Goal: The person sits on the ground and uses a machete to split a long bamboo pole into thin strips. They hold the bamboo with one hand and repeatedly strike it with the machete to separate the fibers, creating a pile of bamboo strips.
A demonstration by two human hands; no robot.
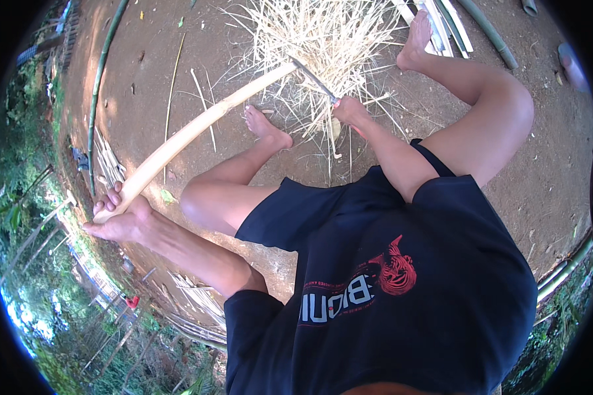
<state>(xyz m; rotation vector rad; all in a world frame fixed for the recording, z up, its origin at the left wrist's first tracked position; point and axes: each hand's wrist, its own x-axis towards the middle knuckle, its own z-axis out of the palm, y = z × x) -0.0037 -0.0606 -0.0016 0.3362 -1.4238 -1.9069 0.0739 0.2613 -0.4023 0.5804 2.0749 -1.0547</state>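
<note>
Left hand (128, 220) cups strip (191, 133), far end at shavings' (329, 33) left edge. Right hand (351, 113), below shavings, grips knife (315, 79). Strip rolling in cupped palm could make blade skid.

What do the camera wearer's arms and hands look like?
Left hand and right hand: no gloves visible. Forearms bare, no cables seen. Short dark sleeves, part of a dark T-shirt with a red graphic and pale lettering in front.

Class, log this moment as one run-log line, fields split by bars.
left hand: holding pale strip, near end | right hand: gripping knife | knife position: at strip's far end | nearby: pale shavings heap
</note>
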